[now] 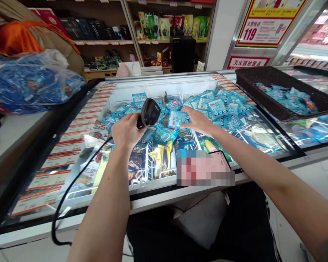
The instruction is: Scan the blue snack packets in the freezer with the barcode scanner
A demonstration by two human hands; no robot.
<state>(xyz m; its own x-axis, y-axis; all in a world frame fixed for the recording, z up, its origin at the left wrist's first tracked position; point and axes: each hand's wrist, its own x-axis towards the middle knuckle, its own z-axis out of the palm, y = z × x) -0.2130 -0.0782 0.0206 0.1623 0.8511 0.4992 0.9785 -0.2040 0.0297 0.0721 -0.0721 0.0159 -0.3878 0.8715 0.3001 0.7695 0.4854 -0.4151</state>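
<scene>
My left hand [127, 131] is wrapped round the handle of a black barcode scanner [151, 112], its head tilted up over the glass. A black cable [80, 174] trails from it toward the lower left. Between the fingers and thumb of my right hand [199, 120] is a small blue packet [176, 119], just right of the scanner. More blue packets [218, 107] lie heaped around both hands, on top of the chest freezer [150, 208]. A phone [221, 157], largely blurred out, lies at the front edge below my right hand.
On the right stands a dark woven basket [262, 105] with several blue packets in it. A clear bag of blue packets [34, 82] is at the left, next to a person in an orange garment [19, 38]. Yellow ice cream packs [164, 154] show inside the freezer.
</scene>
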